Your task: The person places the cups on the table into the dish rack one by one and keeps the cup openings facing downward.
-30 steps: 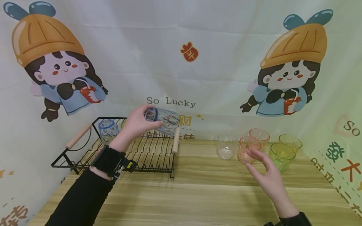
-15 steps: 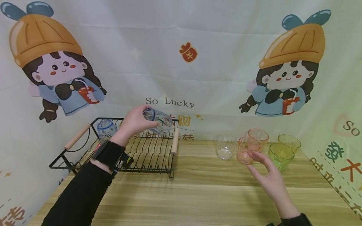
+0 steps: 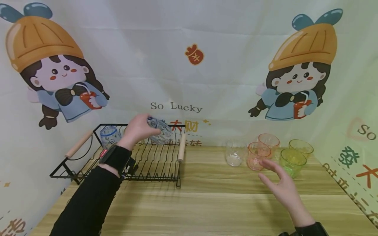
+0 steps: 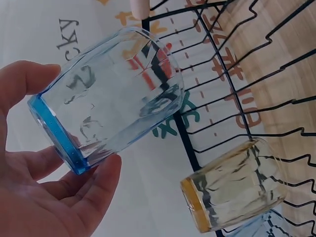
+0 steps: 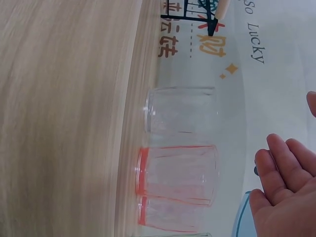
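Observation:
My left hand [image 3: 139, 130] grips a blue-tinted drinking glass [image 4: 113, 89] by its thick blue end, thumb on one side and fingers on the other. The glass is tilted over the back of the black wire dish rack [image 3: 156, 179]. A yellow-based glass [image 4: 237, 185] sits in the rack, mostly hidden by the hand in the head view. Another blue glass [image 3: 110, 137] stands at the rack's back left. My right hand [image 3: 282, 190] holds nothing, thumb and fingers spread apart, just in front of the pink-red glasses [image 3: 257, 160] on the table.
Beside the front pink-red glass are a clear glass [image 3: 234, 157], a second pink-red glass [image 3: 270, 141], a green glass [image 3: 292, 164] and a yellow-green glass [image 3: 304, 149]. Wooden handles [image 3: 182, 147] flank the rack. A printed cloth [image 3: 224, 82] hangs behind the wooden table [image 3: 206, 213].
My left hand has brought the blue glass down and slightly left, closer to the rack, with its far end dipping lower. The right hand has hardly moved.

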`<state>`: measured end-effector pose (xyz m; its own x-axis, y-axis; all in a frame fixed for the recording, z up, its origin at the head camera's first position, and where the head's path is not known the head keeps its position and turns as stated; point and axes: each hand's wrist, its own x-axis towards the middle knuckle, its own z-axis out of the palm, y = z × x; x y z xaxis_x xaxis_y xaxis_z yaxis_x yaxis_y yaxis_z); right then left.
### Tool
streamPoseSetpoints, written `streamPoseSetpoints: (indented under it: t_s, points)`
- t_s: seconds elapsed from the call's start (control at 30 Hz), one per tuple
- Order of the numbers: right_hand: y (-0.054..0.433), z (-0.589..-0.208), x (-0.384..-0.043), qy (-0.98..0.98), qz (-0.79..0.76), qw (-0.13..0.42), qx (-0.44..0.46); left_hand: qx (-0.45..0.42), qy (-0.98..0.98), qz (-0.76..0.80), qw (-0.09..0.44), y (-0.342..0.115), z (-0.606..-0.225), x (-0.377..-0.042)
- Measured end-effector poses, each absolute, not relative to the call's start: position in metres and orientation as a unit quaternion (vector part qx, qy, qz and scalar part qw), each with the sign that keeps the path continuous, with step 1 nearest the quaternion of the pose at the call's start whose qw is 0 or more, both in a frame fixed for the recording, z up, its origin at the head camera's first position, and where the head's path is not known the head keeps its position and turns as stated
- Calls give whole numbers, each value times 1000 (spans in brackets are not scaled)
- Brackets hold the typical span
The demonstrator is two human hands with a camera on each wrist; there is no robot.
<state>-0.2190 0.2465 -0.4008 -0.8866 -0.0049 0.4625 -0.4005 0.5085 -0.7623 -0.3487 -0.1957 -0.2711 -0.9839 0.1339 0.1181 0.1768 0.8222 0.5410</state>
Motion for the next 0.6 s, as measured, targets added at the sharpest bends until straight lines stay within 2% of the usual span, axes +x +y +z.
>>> streamPoseSetpoints:
  t_s: [0.3, 0.6]
  points:
    - [251, -401, -219, -851, 467, 206, 121, -66, -959, -275, 10, -207, -278, -364]
    - [253, -403, -221, -856, 459, 200, 126, -51, -969, -240, 12, -210, -287, -371]
